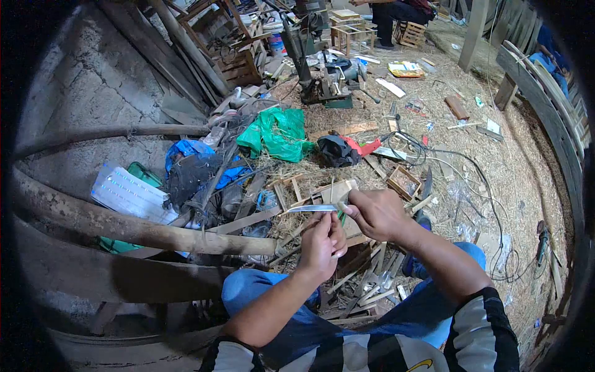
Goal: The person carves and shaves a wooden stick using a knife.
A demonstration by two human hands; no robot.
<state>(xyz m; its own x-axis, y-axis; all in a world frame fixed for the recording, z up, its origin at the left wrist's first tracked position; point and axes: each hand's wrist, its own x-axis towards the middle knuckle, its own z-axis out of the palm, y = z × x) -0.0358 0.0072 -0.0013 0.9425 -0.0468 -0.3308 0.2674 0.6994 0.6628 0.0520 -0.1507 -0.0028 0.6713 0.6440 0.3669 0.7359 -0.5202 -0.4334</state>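
A knife with a thin, bright blade (313, 208) points to the left above my lap. My right hand (379, 214) is closed at the blade's right end, where the handle is hidden in the fingers. Just below the blade, my left hand (321, 243) is closed with its fingers pinched together; a thin stick (331, 190) rises behind the blade near these fingertips. What the left fingers hold is mostly hidden. A pale wooden board (347, 186) shows behind my hands.
Wood scraps (372, 296) lie between my knees. Left are a thick pole (142, 229) and a green plastic bag (276, 133). Ahead stands a metal machine (322, 80); cables (474, 162) lie right. Parts of two people (403, 17) show at the back.
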